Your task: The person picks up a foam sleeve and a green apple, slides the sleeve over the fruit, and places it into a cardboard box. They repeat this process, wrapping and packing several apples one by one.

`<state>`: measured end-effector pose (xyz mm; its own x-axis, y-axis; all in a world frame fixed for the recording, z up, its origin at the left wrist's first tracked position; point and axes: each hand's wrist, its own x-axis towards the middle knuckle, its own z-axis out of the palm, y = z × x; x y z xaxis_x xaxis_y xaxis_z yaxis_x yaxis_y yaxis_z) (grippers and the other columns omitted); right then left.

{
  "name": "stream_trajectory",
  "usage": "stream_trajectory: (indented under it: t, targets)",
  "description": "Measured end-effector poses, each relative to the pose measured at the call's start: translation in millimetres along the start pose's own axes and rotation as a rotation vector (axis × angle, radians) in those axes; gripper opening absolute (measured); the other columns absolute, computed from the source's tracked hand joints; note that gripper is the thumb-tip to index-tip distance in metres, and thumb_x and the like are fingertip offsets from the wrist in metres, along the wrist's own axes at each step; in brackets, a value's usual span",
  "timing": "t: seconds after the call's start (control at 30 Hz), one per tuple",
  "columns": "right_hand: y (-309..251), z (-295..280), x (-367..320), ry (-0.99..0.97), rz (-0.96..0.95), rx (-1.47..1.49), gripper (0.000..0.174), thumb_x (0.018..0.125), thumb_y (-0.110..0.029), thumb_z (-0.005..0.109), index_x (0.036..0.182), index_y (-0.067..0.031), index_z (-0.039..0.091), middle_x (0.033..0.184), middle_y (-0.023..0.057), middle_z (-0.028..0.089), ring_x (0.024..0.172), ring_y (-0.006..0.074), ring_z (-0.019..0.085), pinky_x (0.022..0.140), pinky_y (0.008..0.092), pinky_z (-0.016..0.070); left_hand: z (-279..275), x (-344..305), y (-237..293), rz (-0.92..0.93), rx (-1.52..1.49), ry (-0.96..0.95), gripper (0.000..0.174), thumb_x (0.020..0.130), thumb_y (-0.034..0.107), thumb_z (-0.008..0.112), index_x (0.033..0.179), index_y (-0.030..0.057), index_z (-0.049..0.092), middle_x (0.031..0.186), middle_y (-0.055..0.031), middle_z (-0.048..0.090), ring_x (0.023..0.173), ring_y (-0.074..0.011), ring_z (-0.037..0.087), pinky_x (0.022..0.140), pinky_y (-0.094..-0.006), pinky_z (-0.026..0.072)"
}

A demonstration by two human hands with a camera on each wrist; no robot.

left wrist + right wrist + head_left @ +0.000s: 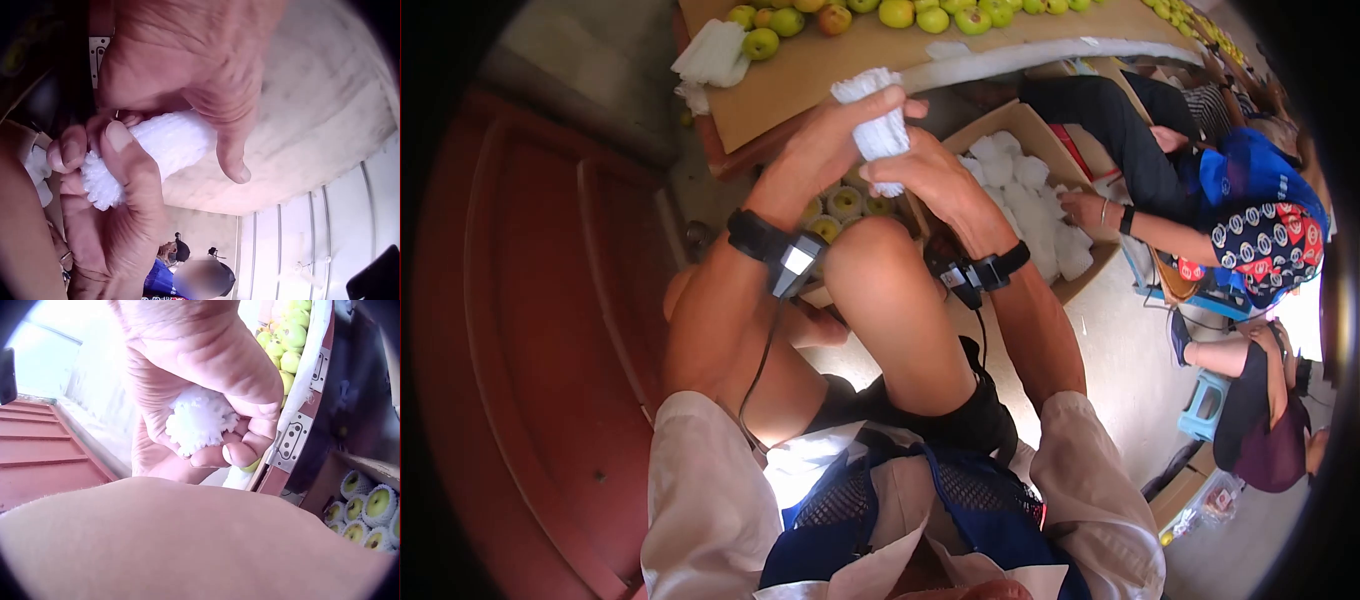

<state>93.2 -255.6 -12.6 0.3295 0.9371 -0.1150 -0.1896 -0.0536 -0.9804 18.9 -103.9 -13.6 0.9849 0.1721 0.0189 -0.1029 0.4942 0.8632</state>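
Note:
A white foam fruit net (880, 130), bunched into a narrow roll, is held between both hands above the knees. My left hand (832, 135) grips its far part, thumb laid across it; in the left wrist view the left hand (187, 56) covers the roll's upper end. My right hand (930, 175) pinches the near end between thumb and fingers. The right wrist view shows the net's frilly end (200, 422) circled by the curled fingers of the right hand (206, 350). Whatever the roll may contain is hidden.
Green apples (972, 20) line the cardboard-covered table (800, 85), beside more white nets (712, 52). Below the table, a box holds netted apples (378, 503). To the right, another person's hand (1085, 208) reaches into a carton of white nets (1025, 200). A red door (550, 330) stands left.

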Motion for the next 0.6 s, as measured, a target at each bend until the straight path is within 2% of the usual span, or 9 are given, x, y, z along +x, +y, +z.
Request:
stream_trajectory:
  t: [0.1, 0.13, 0.2, 0.3, 0.4, 0.43, 0.53, 0.57, 0.6]
  targets:
    - [24.7, -8.8, 7.2, -0.049, -0.010, 0.112, 0.032, 0.081, -0.010, 0.073, 0.109, 0.0038, 0.062, 0.094, 0.0101, 0.066, 0.081, 0.0212, 0.069, 0.074, 0.0316, 0.0530, -5.1, 2.3, -6.8, -0.079, -0.011, 0.009, 0.042, 0.093, 0.031, 0.075, 0.118, 0.0021, 0.059, 0.114, -0.0156, 0.067, 0.130, -0.0344, 0.056, 0.110, -0.0475, 0.0460]
    - [31.2, -12.6, 9.8, -0.075, 0.015, 0.120, 0.032, 0.081, -0.010, 0.073, 0.108, 0.0036, 0.062, 0.095, 0.0101, 0.066, 0.081, 0.0218, 0.069, 0.073, 0.0323, 0.0528, 4.0, -1.5, -2.0, -0.088, -0.003, 0.074, 0.045, 0.088, 0.025, 0.081, 0.119, 0.0011, 0.058, 0.113, -0.0134, 0.065, 0.114, -0.0278, 0.065, 0.090, -0.0429, 0.0559]
    - [30.9, -13.4, 10.6, -0.052, 0.034, 0.024, 0.033, 0.081, -0.012, 0.074, 0.108, 0.0038, 0.062, 0.092, 0.0092, 0.066, 0.078, 0.0210, 0.068, 0.069, 0.0318, 0.0526, 11.3, -2.5, 0.5, -0.064, 0.097, 0.121, 0.040, 0.088, 0.023, 0.081, 0.114, 0.0005, 0.061, 0.105, -0.0120, 0.068, 0.108, -0.0240, 0.067, 0.087, -0.0384, 0.0560]
    - [28.7, -11.7, 15.6, 0.018, -0.013, -0.260, 0.033, 0.080, -0.017, 0.076, 0.104, 0.0028, 0.064, 0.085, 0.0075, 0.066, 0.074, 0.0187, 0.067, 0.064, 0.0312, 0.0521, 15.4, -2.0, 4.6, -0.048, 0.392, 0.151, 0.037, 0.092, 0.023, 0.076, 0.116, 0.0010, 0.059, 0.107, -0.0139, 0.069, 0.115, -0.0260, 0.065, 0.100, -0.0387, 0.0514]
    - [29.7, 0.1, 20.5, 0.197, -0.158, -0.454, 0.033, 0.073, -0.015, 0.076, 0.097, 0.0057, 0.067, 0.089, 0.0165, 0.072, 0.078, 0.0202, 0.071, 0.065, 0.0329, 0.0548, 35.7, -2.5, 7.2, 0.108, 0.600, 0.165, 0.033, 0.092, 0.019, 0.076, 0.113, -0.0003, 0.058, 0.106, -0.0158, 0.072, 0.109, -0.0243, 0.068, 0.098, -0.0357, 0.0516]
    - [32.6, 3.3, 25.5, 0.245, -0.190, -0.391, 0.032, 0.073, -0.017, 0.076, 0.095, 0.0047, 0.068, 0.089, 0.0155, 0.073, 0.079, 0.0240, 0.072, 0.068, 0.0359, 0.0560, 41.5, -2.2, 6.5, 0.215, 0.596, 0.118, 0.030, 0.092, 0.017, 0.074, 0.111, -0.0006, 0.058, 0.110, -0.0186, 0.074, 0.113, -0.0237, 0.066, 0.097, -0.0335, 0.0512]
    - [34.9, 3.3, 29.0, 0.173, -0.050, -0.185, 0.031, 0.074, -0.020, 0.078, 0.094, 0.0021, 0.069, 0.089, 0.0134, 0.074, 0.084, 0.0286, 0.072, 0.075, 0.0381, 0.0563, 50.2, -12.2, 13.7, 0.198, 0.504, 0.227, 0.027, 0.089, 0.017, 0.078, 0.102, 0.0024, 0.060, 0.106, -0.0131, 0.076, 0.083, -0.0114, 0.065, 0.076, -0.0228, 0.0507]
    - [34.9, 6.9, 25.2, 0.205, -0.067, -0.157, 0.032, 0.077, -0.025, 0.078, 0.099, -0.0047, 0.070, 0.090, 0.0120, 0.074, 0.088, 0.0324, 0.072, 0.080, 0.0397, 0.0560, 53.3, -11.4, 13.9, 0.240, 0.421, 0.192, 0.028, 0.091, 0.018, 0.077, 0.106, 0.0021, 0.058, 0.092, -0.0114, 0.075, 0.081, -0.0109, 0.063, 0.074, -0.0232, 0.0505]
    - [33.3, 11.1, 22.8, 0.292, -0.163, -0.288, 0.031, 0.076, -0.022, 0.079, 0.099, -0.0038, 0.068, 0.088, 0.0115, 0.073, 0.086, 0.0303, 0.072, 0.078, 0.0385, 0.0558, 54.3, -9.7, 13.7, 0.267, 0.391, 0.231, 0.026, 0.094, 0.017, 0.073, 0.108, 0.0014, 0.059, 0.087, -0.0082, 0.070, 0.077, -0.0109, 0.060, 0.072, -0.0246, 0.0495]
